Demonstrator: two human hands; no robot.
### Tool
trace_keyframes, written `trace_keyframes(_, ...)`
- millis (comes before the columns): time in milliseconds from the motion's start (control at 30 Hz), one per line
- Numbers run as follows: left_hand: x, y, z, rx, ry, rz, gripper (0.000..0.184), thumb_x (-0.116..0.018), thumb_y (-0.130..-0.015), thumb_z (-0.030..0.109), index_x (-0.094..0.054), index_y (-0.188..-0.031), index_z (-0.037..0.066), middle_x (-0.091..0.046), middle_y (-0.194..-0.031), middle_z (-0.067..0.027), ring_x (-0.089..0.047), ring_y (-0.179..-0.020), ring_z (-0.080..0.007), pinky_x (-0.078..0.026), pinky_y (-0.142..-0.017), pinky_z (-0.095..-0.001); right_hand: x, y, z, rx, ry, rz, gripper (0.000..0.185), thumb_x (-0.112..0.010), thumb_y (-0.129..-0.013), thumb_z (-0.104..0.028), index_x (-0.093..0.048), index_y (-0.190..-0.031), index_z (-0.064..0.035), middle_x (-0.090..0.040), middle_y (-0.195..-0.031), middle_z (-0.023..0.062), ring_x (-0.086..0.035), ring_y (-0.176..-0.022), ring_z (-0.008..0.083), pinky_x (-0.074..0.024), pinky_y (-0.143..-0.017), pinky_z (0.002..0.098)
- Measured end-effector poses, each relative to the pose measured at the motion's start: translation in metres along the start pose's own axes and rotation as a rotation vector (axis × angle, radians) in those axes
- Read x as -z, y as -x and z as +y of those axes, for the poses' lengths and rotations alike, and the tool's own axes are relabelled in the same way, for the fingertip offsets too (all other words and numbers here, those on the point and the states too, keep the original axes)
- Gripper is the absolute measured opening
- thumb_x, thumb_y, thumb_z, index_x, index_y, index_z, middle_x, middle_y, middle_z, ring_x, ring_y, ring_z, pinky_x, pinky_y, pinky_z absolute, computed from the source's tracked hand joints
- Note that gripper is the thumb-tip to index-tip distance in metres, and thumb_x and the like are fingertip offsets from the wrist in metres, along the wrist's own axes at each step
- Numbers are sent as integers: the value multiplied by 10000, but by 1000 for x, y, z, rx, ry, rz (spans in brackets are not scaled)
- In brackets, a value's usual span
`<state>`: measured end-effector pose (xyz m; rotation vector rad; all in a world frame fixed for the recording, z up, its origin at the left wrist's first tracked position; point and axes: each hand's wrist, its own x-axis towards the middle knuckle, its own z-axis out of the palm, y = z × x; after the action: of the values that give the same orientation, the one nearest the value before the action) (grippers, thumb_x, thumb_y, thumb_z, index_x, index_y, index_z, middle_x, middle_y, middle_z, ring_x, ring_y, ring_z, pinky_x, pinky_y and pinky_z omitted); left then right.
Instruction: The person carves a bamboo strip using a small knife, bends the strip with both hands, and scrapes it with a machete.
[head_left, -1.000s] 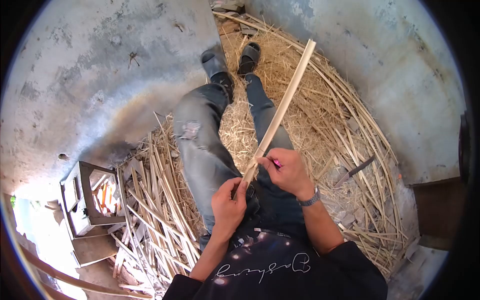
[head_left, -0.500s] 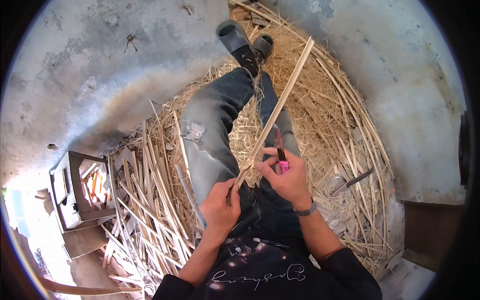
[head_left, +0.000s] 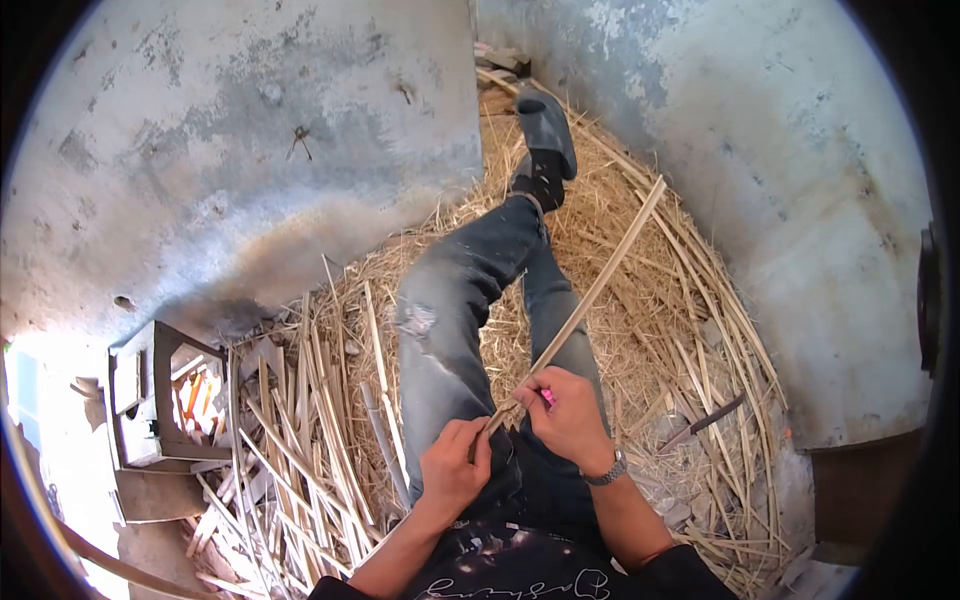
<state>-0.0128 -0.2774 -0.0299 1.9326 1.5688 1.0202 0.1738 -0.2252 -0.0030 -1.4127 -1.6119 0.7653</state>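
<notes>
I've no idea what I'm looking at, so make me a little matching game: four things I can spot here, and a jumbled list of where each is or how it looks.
Things:
1. Strip
2. Watch
3. Jeans
4. Shirt

Places and looks:
A. Dark, with pale lettering
B. Gripped near one end by the left hand
C. With a pale, ripped patch
D. Around the right wrist

Pairs: 1-B, 2-D, 3-C, 4-A
</notes>
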Motion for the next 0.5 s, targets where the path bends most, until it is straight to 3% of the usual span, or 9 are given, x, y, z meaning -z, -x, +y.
trace_keyframes(67, -3, -2, -7, -27, 13, -17, 195, -688, -883, 54, -718, -1076, 65, -668, -865, -113, -671, -727, -310, -525, -632, -391, 10, 2, -5, 33, 28, -10, 156, -744, -886, -145, -703, -834, -3, -645, -717, 140, -614, -615, 285, -467, -593, 382)
trace_keyframes(133, -7, 2, -15, -33, 30, -38, 207, -678, -898, 78, -722, -1101, 81, -669, -866, -109, -669, -707, -318, -528, -616, -405, 26, 1, -14, -120, -90, -266, 126, -756, -865, -90, -685, -843, 12, -659, -716, 127, -617, -651, 190, -480, -631, 341)
trace_keyframes(300, -19, -38, -47, 90, -38, 35, 207, -644, -929, 91, -724, -1117, 58, -665, -820, -165, -666, -720, -359, -523, -628, -431, 34, -10, 3, -117, -103, -446, 97, -755, -873, -87, -698, -868, -9, -671, -717, 112, -644, -670, 173, -496, -652, 316)
trace_keyframes(367, -22, -51, -58, 119, 31, 52, 188, -652, -937, 123, -732, -1093, 55, -690, -848, -169, -680, -734, -357, -528, -641, -425, 49, -26, 22, -221, -1, -211, 192, -736, -910, -202, -696, -898, -15, -665, -729, 103, -627, -655, 193, -501, -656, 322)
trace_keyframes(433, -25, -58, -66, 159, 60, 34, 195, -658, -945, 153, -733, -1096, 53, -713, -876, -178, -693, -747, -352, -534, -655, -412, 64, -49, 54, -319, -26, 24, 212, -705, -945, -231, -699, -891, -26, -680, -755, 70, -632, -667, 155, -503, -653, 299)
trace_keyframes(467, -28, -60, -70, 174, 60, 23, 195, -658, -945, 153, -733, -1096, 53, -713, -876, -178, -693, -747, -352, -534, -655, -412, 69, -59, 63, -335, -25, 15, 212, -705, -945, -231, -699, -891, -26, -680, -755, 70, -632, -667, 155, -503, -653, 299)
trace_keyframes(500, -30, -64, -74, 146, 50, 7, 201, -658, -954, 143, -728, -1102, 27, -713, -844, -177, -696, -727, -301, -532, -662, -374, 71, -71, 68, -344, -117, 142, 247, -671, -971, -260, -698, -890, -28, -681, -761, 62, -634, -662, 149, -500, -639, 301)
